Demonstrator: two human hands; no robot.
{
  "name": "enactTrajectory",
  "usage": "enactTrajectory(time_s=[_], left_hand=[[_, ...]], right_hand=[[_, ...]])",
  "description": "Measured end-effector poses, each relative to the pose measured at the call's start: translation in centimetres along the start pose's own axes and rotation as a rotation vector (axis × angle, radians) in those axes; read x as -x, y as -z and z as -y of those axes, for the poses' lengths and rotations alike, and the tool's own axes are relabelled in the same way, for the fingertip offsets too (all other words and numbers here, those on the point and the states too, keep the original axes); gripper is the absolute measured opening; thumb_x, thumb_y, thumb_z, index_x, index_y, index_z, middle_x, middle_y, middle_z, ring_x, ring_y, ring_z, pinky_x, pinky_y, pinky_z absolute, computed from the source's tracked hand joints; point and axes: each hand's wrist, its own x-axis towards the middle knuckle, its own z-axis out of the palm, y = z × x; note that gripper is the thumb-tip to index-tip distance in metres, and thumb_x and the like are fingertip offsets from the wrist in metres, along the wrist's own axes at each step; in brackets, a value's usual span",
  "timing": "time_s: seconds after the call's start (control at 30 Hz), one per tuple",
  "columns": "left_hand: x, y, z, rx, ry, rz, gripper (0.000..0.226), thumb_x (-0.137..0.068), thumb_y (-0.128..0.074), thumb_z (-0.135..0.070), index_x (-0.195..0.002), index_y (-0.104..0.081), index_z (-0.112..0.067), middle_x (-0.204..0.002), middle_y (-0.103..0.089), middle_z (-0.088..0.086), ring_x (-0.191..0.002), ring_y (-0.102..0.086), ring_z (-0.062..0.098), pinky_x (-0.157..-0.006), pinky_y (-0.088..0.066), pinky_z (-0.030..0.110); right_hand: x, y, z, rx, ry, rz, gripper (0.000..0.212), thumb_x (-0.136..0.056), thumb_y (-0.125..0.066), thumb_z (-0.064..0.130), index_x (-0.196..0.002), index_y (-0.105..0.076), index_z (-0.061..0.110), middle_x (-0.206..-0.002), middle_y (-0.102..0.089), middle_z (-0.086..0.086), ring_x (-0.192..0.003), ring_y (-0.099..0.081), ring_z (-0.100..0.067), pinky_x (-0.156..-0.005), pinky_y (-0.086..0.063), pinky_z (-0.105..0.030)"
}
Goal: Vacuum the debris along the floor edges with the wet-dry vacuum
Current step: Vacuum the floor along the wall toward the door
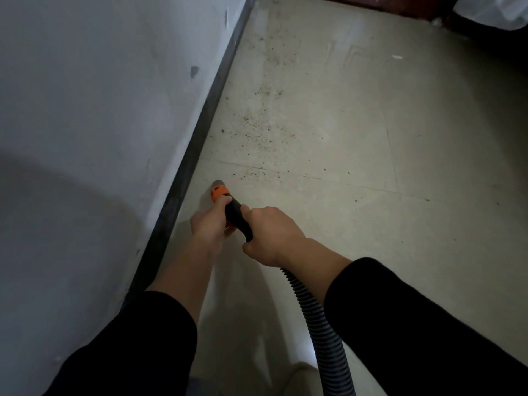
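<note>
Grey wall [85,110], dark skirting [211,104], pale floor [371,167]

Two bare hands, a left hand [207,221] and a right hand [270,235], one grey ribbed plastic vacuum hose [317,318], one black rigid nozzle tube [237,221], one orange plastic collar [220,192], one dark skirting strip [200,132], one small white scrap [397,56], and dark debris specks [257,127] too many to count.

wall [85,110] left | debris [257,130] on floor [371,138] ahead of nozzle [219,190] | hose [320,324] behind
</note>
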Motion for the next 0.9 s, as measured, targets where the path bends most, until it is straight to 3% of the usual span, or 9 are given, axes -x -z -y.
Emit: enactTrajectory(time_s=[0.17, 0.37, 0.6, 0.7, 0.8, 0.9], left_hand=[[-1.0, 1.4, -0.6, 0.033, 0.013, 0.018, 0.057, -0.082, -0.077, -0.030, -0.123, -0.058, 0.004, -0.111, -0.068, 0.021, -0.095, -0.070, 0.034, -0.087, -0.058, 0.046], [-2.2, 1.3, -1.1, 0.021, 0.009, -0.002, 0.042, -0.088, -0.071, -0.027, -0.114, -0.061, 0.004, -0.102, -0.069, 0.019, -0.093, -0.070, 0.033, -0.092, -0.055, 0.046], [-2.2, -1.4, -0.7, 0.011, -0.001, 0.074, 0.042, -0.091, -0.067, -0.028, -0.121, -0.060, 0.000, -0.108, -0.068, 0.016, -0.097, -0.069, 0.027, -0.090, -0.056, 0.039], [-2.0, -2.8, -0.5, -0.016, 0.033, 0.100, 0.044, -0.090, -0.067, -0.030, -0.122, -0.060, -0.001, -0.108, -0.069, 0.015, -0.096, -0.070, 0.024, -0.075, -0.057, 0.032], [-1.5, -4.1, -0.6, -0.072, 0.051, 0.095, 0.032, -0.088, -0.069, -0.028, -0.110, -0.061, -0.006, -0.105, -0.070, 0.014, -0.091, -0.071, 0.023, -0.067, -0.056, 0.028], [-0.9, -5.3, -1.1, -0.121, 0.073, 0.112, 0.028, -0.086, -0.072, -0.024, -0.103, -0.062, -0.004, -0.103, -0.071, 0.017, -0.091, -0.072, 0.026, -0.073, -0.058, 0.032]], right_hand=[[-0.9, -0.2, 0.8, -0.015, 0.025, 0.004, 0.043, -0.085, -0.056, 0.015, -0.125, -0.045, 0.012, -0.094, -0.056, -0.011, -0.079, -0.044, -0.025, -0.061, -0.035, -0.033], [-2.1, -0.2, 0.7, 0.009, 0.065, 0.021, 0.044, -0.084, -0.058, 0.016, -0.126, -0.044, 0.010, -0.102, -0.058, -0.013, -0.091, -0.052, -0.029, -0.063, -0.037, -0.033], [-2.2, 1.2, -2.0, 0.060, 0.097, 0.020, 0.044, -0.087, -0.056, 0.016, -0.128, -0.041, 0.008, -0.103, -0.056, -0.013, -0.093, -0.048, -0.028, -0.065, -0.037, -0.033], [-1.7, 1.3, -3.7, 0.039, 0.104, 0.013, 0.049, -0.086, -0.056, 0.017, -0.131, -0.039, 0.009, -0.101, -0.056, -0.011, -0.093, -0.048, -0.028, -0.065, -0.037, -0.034], [-1.5, 1.6, -5.5, -0.010, 0.110, 0.015, 0.051, -0.085, -0.058, 0.017, -0.131, -0.038, 0.011, -0.088, -0.048, -0.005, -0.081, -0.042, -0.022, -0.061, -0.034, -0.032], [-1.3, 2.2, -7.6, -0.057, 0.110, 0.021, 0.049, -0.082, -0.059, 0.018, -0.127, -0.041, 0.012, -0.083, -0.047, -0.003, -0.075, -0.042, -0.021, -0.058, -0.034, -0.031]])
